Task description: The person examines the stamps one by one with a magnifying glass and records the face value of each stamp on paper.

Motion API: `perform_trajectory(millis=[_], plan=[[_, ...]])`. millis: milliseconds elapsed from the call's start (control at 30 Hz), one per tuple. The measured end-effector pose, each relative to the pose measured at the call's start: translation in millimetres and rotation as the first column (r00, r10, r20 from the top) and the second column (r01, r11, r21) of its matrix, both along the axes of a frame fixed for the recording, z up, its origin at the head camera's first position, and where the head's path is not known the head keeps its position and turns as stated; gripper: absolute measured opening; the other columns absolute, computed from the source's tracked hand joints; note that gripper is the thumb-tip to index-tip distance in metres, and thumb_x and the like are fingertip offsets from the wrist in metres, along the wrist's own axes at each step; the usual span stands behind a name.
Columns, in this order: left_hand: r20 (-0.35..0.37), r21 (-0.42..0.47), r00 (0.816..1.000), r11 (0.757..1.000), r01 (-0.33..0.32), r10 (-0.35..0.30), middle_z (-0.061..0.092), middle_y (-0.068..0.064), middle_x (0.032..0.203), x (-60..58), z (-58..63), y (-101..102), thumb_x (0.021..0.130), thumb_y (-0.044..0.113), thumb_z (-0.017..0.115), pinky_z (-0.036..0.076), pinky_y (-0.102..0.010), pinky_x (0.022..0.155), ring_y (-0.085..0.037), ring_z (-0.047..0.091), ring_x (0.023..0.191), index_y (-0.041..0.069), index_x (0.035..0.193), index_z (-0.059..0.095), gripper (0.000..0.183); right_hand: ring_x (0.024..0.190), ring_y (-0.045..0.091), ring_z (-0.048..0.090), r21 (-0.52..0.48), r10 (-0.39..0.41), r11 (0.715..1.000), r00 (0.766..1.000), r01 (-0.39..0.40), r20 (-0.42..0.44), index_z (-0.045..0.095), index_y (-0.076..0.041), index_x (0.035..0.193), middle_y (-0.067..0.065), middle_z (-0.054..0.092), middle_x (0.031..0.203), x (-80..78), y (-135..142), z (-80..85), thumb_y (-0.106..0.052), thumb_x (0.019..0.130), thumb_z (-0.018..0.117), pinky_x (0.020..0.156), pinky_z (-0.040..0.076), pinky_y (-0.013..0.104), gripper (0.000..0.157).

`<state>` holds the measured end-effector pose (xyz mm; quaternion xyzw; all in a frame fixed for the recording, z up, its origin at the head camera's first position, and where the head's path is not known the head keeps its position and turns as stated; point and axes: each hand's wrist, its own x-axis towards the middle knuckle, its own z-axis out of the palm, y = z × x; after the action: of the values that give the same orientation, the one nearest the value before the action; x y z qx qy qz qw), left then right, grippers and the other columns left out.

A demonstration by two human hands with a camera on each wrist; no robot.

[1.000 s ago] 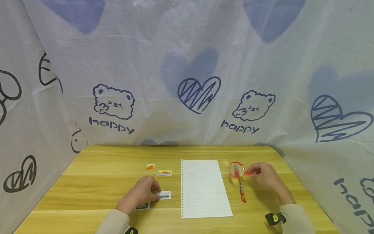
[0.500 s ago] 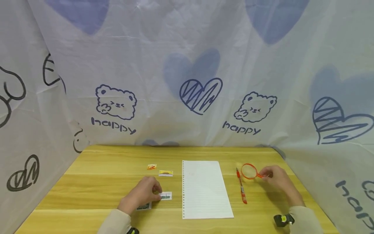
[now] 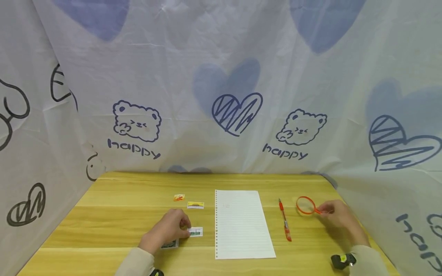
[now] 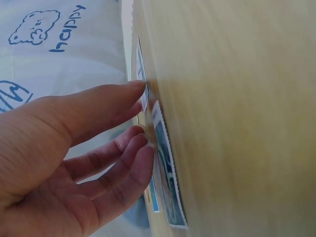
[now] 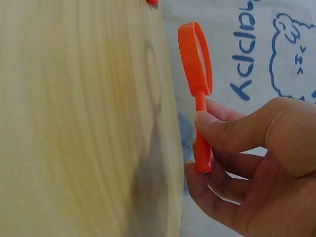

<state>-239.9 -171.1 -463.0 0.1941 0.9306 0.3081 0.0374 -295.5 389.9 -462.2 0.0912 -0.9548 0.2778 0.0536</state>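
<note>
My right hand (image 3: 340, 214) pinches the handle of an orange-red magnifying glass (image 5: 194, 59) between thumb and fingers. In the right wrist view it is raised off the table, its shadow falling on the wood. My left hand (image 3: 169, 227) rests low on the table, thumb and forefinger at the left end of a small green-and-white postage stamp (image 3: 196, 231); that end is hidden by the fingertips. Beneath the same hand lies a dark stamp (image 4: 168, 173), partly covered in the head view.
A lined sheet of paper (image 3: 243, 226) with punched holes lies mid-table. To its right is a red pen (image 3: 285, 222). Beyond the left hand lie a yellow stamp (image 3: 195, 205) and an orange-yellow stamp (image 3: 178, 197). A printed cloth (image 3: 186, 115) hangs behind the table (image 3: 103, 214).
The magnifying glass, in my right hand, has moved from over the pen to the right, away from it. The left hand has stayed at the green-and-white stamp.
</note>
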Motion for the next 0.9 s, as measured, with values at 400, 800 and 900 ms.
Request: perform_trajectory(millis=[400,800,900], plan=[[-0.008,-0.003,1.000,1.000,0.005,-0.005,0.068,-0.006,0.090,-0.3,0.1,0,0.079,0.007,0.087,0.052,-0.033,0.069,-0.018,0.058,0.082,0.005,0.091,0.079,0.014,0.075,0.012,0.060,-0.044,-0.037,0.998,0.996,0.041,0.078,0.074,0.009,0.098,0.014,0.074,0.086,0.6,16,-7.8,0.005,0.085,0.072,0.066,0.049,0.022,0.013],[0.006,0.000,1.000,1.000,0.009,-0.009,0.070,-0.006,0.092,-1.5,-0.1,0,0.079,0.007,0.087,0.055,-0.037,0.072,-0.018,0.060,0.083,0.006,0.091,0.080,0.014,0.073,0.012,0.057,-0.038,-0.057,0.997,0.992,0.061,0.109,0.073,0.010,0.095,0.012,0.072,0.082,-0.3,23,-13.2,0.007,0.083,0.071,0.065,0.046,0.022,0.012],[0.014,0.002,1.000,1.000,0.008,-0.008,0.070,-0.006,0.093,-1.6,-0.2,0,0.080,0.007,0.087,0.056,-0.039,0.073,-0.017,0.060,0.084,0.006,0.091,0.080,0.014,0.073,0.013,0.057,-0.039,-0.055,0.997,0.992,0.060,0.114,0.073,0.010,0.094,0.012,0.072,0.081,0.8,25,-13.4,0.007,0.083,0.070,0.065,0.046,0.022,0.012]])
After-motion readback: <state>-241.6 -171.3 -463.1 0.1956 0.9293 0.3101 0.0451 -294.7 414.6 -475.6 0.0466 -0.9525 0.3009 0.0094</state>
